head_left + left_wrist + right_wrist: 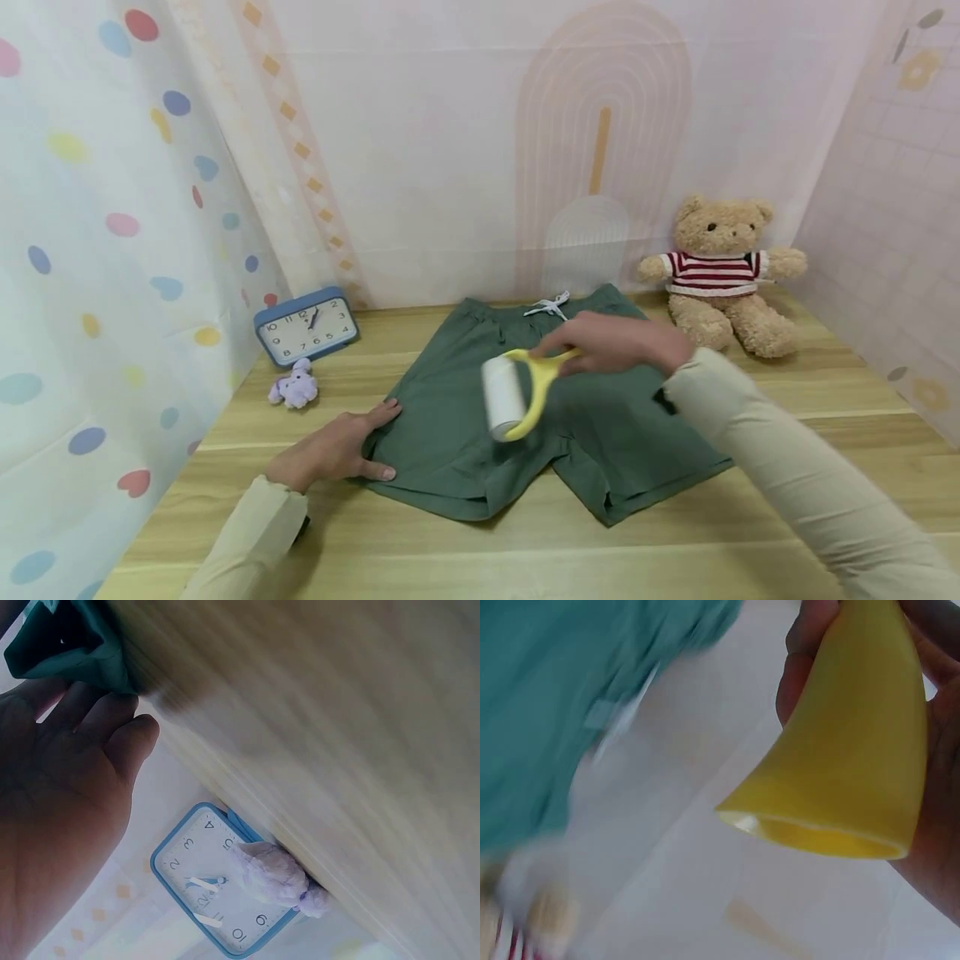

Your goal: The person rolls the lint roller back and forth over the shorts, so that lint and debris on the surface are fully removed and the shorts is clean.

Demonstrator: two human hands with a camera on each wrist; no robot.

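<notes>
A person's right hand (611, 342) grips a yellow-handled roller (504, 398) over green shorts (442, 417); the left hand (333, 446), fingers extended, touches one leg's edge.

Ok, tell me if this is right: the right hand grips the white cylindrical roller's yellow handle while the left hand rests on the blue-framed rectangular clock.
Not the clock: the left hand rests on the dark green fabric shorts, at the edge of one leg, as the head view shows. The right hand does grip the yellow handle of the roller.
</notes>
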